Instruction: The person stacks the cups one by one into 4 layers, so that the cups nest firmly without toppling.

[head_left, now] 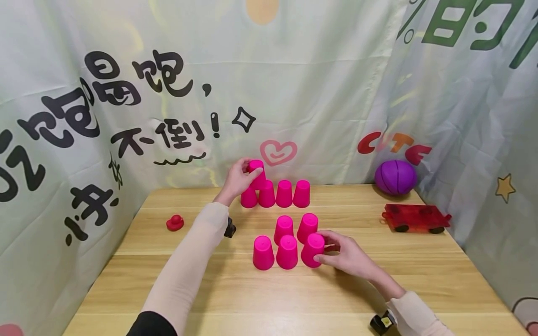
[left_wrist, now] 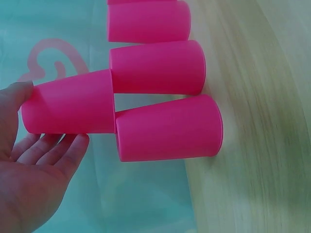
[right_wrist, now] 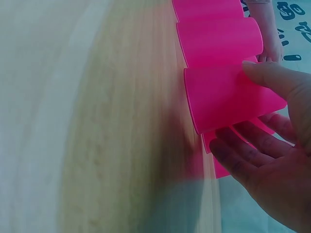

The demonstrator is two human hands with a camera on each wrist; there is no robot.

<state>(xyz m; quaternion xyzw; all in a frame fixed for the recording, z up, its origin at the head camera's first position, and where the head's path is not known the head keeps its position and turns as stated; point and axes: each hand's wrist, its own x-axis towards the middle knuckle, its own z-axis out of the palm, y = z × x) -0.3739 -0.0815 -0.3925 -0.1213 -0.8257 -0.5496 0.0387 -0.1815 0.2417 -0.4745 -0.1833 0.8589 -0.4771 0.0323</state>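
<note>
Left hand point(head_left: 236, 182) grips magenta cup point(left_wrist: 73, 104) atop far-left cup pair point(head_left: 266, 197); right hand point(head_left: 350, 255) grips near-right cup point(head_left: 312, 248), probably resting on table point(head_left: 252, 298).

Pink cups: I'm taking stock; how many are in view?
10: four back-row cups; an upper cup above the left two, in the left hand; two middle-row cups; three front-row cups, the rightmost in the right hand. Any nested inside others would be hidden.
</note>
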